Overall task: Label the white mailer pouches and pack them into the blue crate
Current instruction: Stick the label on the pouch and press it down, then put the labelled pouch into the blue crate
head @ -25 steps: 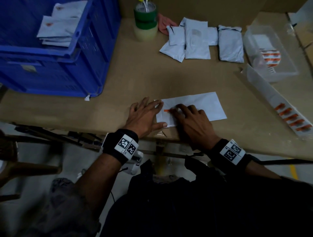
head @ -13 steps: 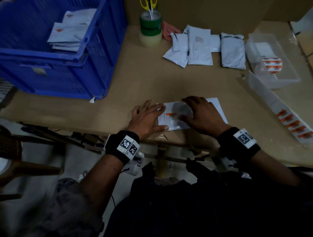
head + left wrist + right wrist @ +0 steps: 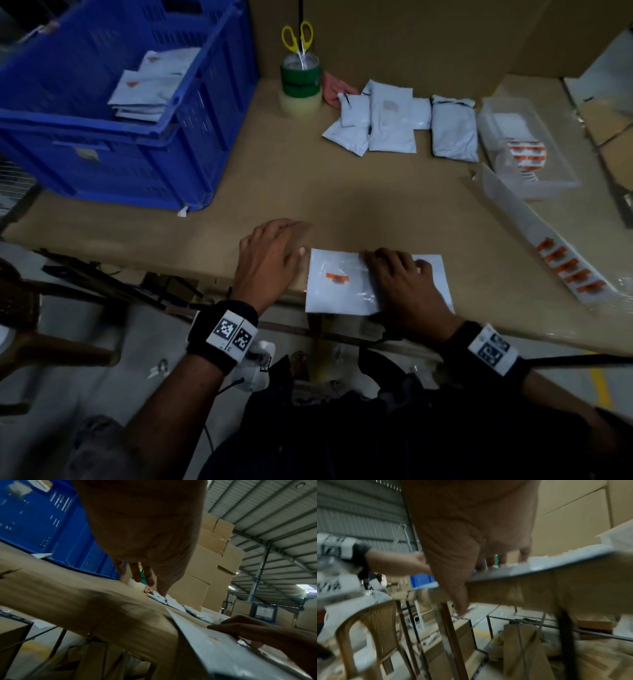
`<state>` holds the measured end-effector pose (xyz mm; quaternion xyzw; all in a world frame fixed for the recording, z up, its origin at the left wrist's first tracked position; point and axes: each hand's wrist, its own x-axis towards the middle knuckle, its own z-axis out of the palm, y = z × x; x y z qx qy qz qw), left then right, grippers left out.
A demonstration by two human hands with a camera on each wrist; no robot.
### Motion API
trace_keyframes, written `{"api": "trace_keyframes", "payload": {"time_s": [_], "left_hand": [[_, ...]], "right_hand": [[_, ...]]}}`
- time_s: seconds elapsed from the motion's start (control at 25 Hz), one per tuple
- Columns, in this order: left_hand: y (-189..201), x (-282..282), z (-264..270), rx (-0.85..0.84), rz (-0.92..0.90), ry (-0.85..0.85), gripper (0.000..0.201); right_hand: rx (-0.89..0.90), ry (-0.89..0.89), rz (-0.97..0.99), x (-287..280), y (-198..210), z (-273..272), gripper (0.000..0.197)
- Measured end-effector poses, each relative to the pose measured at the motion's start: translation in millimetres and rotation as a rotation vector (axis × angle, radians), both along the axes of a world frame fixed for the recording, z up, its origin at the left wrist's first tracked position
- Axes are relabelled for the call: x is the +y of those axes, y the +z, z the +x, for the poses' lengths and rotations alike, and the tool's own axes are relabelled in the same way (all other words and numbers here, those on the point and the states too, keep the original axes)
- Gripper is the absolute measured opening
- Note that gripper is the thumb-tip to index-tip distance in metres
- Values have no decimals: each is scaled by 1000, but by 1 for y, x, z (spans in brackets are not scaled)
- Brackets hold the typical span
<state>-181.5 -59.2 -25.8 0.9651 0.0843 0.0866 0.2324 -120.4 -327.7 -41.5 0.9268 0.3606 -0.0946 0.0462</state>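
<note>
A white mailer pouch [image 3: 337,294] with a small orange label [image 3: 337,277] lies at the table's front edge and overhangs it. My right hand [image 3: 394,265] lies flat on the pouch's right half, fingers straight and pressing. In the right wrist view its thumb [image 3: 458,601] hangs down in front of the table edge. My left hand [image 3: 284,241] sits just left of the pouch with relaxed fingers and holds nothing; in the left wrist view its fingertips [image 3: 137,577] hover over the table. The blue crate [image 3: 144,171] stands at the back left with several labelled pouches [image 3: 147,89] inside.
A pile of unlabelled white pouches [image 3: 390,120] lies at the back centre. Stacked tape rolls [image 3: 301,89] there hold yellow scissors [image 3: 297,36]. At the right are a strip of orange labels [image 3: 568,267] and a clear tub [image 3: 548,178]. Cardboard boxes line the back.
My left hand has come off the pouch's left edge and shifted left. My right hand slid right across the pouch, uncovering the orange label. The pouch has moved toward the front edge.
</note>
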Motion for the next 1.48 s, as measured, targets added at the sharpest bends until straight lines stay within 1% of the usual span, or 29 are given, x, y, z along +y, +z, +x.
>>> {"api": "trace_keyframes", "payload": {"time_s": [0.12,0.2,0.28,0.32,0.4,0.52,0.6,0.68,0.76,0.84,0.92,0.96,1.0,1.08,1.16,1.24,1.32,1.36,1.44,1.48], "left_hand": [[6,-10,-4,-25,-25,14,43],[10,-11,-6,-57,-56,35,41],[16,-11,-5,-88,-72,44,39],[20,-10,-4,-107,-63,35,38],[30,-5,-1,-157,-39,17,38],[56,17,4,-320,-38,24,38],[79,40,7,-419,-29,50,33],[101,76,10,-510,4,92,27],[116,127,12,-579,60,156,23],[120,184,14,-570,118,210,24],[118,242,14,-509,121,259,24],[117,271,13,-474,93,279,22],[117,295,13,-451,51,290,19],[125,338,16,-413,-17,315,16],[137,382,28,-387,-7,348,15],[145,418,42,-349,58,357,17],[147,443,53,-294,108,334,18],[144,451,57,-282,105,331,17],[137,455,58,-291,63,361,14],[134,454,58,-317,24,385,13]], "right_hand": [[-128,14,158,-11,-5,-19,93],[-136,17,206,-17,1,-25,73],[-129,9,207,-19,13,-31,54],[-125,-7,214,-18,21,-32,49],[-97,-32,240,-10,41,-30,45],[-84,9,272,13,82,-19,38],[-104,36,300,37,114,-8,35],[-152,73,348,73,145,3,37],[-195,107,445,127,173,15,37],[-189,125,561,185,197,29,22],[-184,161,668,243,219,45,21],[-171,167,671,274,228,55,21],[-157,155,646,300,236,65,22],[-116,59,592,359,252,89,25],[-67,-11,542,424,260,117,26],[-26,-2,407,486,256,137,27],[60,57,187,541,235,148,27],[109,91,78,564,219,152,27],[191,125,-123,598,183,156,23],[221,117,-203,606,167,158,24]]}}
